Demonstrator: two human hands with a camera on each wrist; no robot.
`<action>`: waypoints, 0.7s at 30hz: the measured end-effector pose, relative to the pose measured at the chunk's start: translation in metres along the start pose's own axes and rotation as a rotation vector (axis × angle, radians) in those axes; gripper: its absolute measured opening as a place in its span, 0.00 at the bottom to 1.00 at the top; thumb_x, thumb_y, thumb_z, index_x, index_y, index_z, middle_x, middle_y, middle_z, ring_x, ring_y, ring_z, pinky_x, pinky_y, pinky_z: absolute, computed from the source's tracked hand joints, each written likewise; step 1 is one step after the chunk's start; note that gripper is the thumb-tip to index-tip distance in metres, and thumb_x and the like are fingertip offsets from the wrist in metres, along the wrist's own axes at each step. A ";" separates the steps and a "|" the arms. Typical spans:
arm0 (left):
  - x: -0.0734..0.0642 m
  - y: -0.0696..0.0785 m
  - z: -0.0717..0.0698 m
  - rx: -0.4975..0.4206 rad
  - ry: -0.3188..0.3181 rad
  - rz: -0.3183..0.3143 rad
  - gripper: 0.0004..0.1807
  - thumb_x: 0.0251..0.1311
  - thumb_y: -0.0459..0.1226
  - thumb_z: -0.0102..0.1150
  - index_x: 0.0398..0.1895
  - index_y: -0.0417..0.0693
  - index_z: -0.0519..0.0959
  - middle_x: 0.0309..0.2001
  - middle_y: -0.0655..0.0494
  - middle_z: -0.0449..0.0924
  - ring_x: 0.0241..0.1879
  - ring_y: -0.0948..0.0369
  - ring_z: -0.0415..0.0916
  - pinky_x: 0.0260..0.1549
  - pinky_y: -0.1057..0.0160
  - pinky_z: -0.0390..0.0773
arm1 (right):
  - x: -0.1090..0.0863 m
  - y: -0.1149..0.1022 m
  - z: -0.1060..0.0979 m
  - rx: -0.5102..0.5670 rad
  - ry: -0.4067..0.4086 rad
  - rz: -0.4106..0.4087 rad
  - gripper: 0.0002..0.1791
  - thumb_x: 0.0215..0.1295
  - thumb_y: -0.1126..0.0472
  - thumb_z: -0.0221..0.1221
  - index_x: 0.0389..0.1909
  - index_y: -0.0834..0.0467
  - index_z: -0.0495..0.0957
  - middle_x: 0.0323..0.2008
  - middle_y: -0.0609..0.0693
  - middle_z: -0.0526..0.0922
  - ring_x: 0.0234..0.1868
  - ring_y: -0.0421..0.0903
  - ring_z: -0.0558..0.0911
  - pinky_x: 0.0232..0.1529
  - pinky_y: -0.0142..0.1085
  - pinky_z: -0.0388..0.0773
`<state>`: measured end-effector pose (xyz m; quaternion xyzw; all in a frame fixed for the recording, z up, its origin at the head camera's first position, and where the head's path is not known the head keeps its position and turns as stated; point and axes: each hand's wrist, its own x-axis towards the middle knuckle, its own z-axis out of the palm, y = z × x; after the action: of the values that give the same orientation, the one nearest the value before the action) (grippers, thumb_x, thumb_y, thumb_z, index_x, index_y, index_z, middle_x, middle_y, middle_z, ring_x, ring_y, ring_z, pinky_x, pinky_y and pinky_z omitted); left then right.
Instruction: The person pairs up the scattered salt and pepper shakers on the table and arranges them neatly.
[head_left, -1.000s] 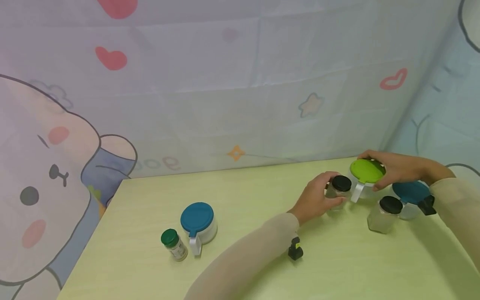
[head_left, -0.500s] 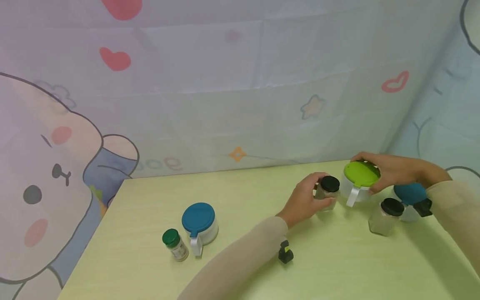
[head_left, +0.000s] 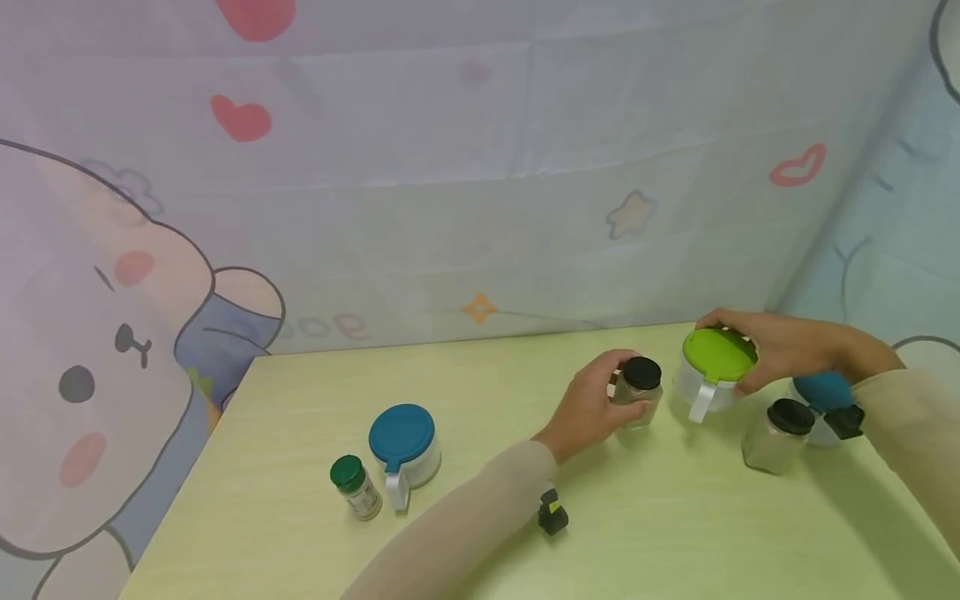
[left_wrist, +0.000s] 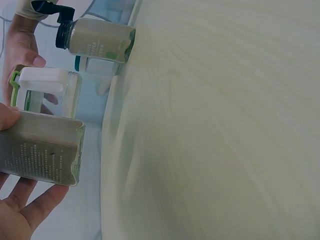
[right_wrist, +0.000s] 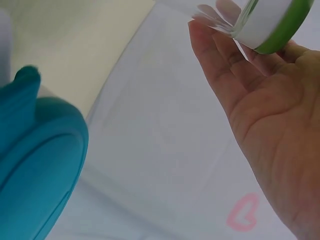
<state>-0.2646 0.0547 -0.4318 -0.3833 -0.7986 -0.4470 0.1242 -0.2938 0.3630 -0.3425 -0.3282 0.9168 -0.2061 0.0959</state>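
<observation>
My left hand [head_left: 592,404] grips a clear spice jar [head_left: 637,400] with a black lid, fingers and thumb around its sides. In the left wrist view, a gap shows between the base of this spice jar [left_wrist: 45,150] and the table. Just to its right, my right hand [head_left: 783,346] grips a seasoning pot [head_left: 720,354] with a green lid and white handle. In the right wrist view the fingers curl round the pot [right_wrist: 270,25]; part of it is out of frame. The pot's base also appears off the table in the left wrist view.
Another black-lidded jar [head_left: 778,437] stands at the right, before a blue-lidded pot [head_left: 825,392] partly hidden by the right wrist. On the left of the table [head_left: 300,550] stand a blue-lidded pot [head_left: 402,435] and a green-capped shaker [head_left: 356,487]. A printed cloth [head_left: 420,167] hangs behind.
Both hands have moved left, the left hand with the black-lidded spice jar, the right with the green-lidded pot. The other containers have stayed put; the view has shifted slightly.
</observation>
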 end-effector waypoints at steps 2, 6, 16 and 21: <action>-0.002 0.000 -0.002 0.002 0.003 0.006 0.31 0.57 0.35 0.74 0.63 0.45 0.73 0.57 0.55 0.79 0.56 0.67 0.76 0.50 0.80 0.74 | 0.000 -0.002 0.000 -0.005 -0.002 -0.005 0.45 0.48 0.51 0.79 0.65 0.48 0.65 0.51 0.44 0.76 0.45 0.39 0.75 0.43 0.33 0.76; -0.005 0.001 -0.005 -0.004 0.003 0.017 0.31 0.57 0.35 0.74 0.63 0.45 0.73 0.57 0.55 0.79 0.56 0.67 0.76 0.50 0.80 0.74 | 0.000 -0.006 0.001 -0.015 0.003 -0.004 0.45 0.47 0.50 0.79 0.65 0.47 0.65 0.50 0.43 0.76 0.43 0.38 0.75 0.41 0.32 0.76; -0.012 0.001 -0.014 0.001 0.012 0.026 0.31 0.56 0.35 0.74 0.63 0.44 0.72 0.56 0.55 0.80 0.53 0.67 0.76 0.48 0.80 0.75 | 0.004 -0.013 0.005 -0.039 0.019 -0.049 0.45 0.45 0.51 0.80 0.64 0.47 0.67 0.50 0.41 0.76 0.45 0.37 0.74 0.42 0.31 0.76; -0.018 -0.001 -0.019 -0.017 0.011 0.015 0.31 0.57 0.35 0.74 0.64 0.45 0.72 0.56 0.55 0.80 0.51 0.66 0.77 0.46 0.78 0.77 | 0.006 -0.019 0.007 -0.023 0.010 -0.058 0.45 0.45 0.51 0.80 0.63 0.48 0.67 0.50 0.41 0.75 0.45 0.37 0.74 0.43 0.31 0.76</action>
<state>-0.2562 0.0300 -0.4310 -0.3881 -0.7911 -0.4550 0.1286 -0.2854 0.3437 -0.3402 -0.3546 0.9098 -0.1999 0.0813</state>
